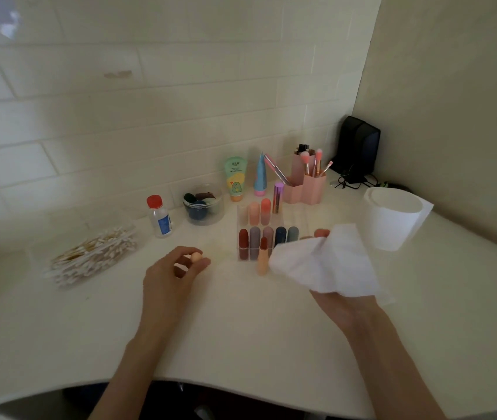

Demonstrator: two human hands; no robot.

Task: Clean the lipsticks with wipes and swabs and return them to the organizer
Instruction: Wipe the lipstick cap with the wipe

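An uncapped lipstick with a peach body and a red-brown tip stands upright on the table just in front of the clear organizer. Several capped lipsticks fill the organizer's two rows. My left hand rests on the table left of the lipstick and pinches the peach cap in its fingertips. My right hand holds a white wipe right beside the lipstick, and the wipe hides most of the fingers. A pile of cotton swabs lies at the far left.
A red-capped small bottle, a clear tub of sponges, two tubes, a pink brush holder and a purple lipstick stand along the tiled wall. A white container sits at the right, with a black device in the corner.
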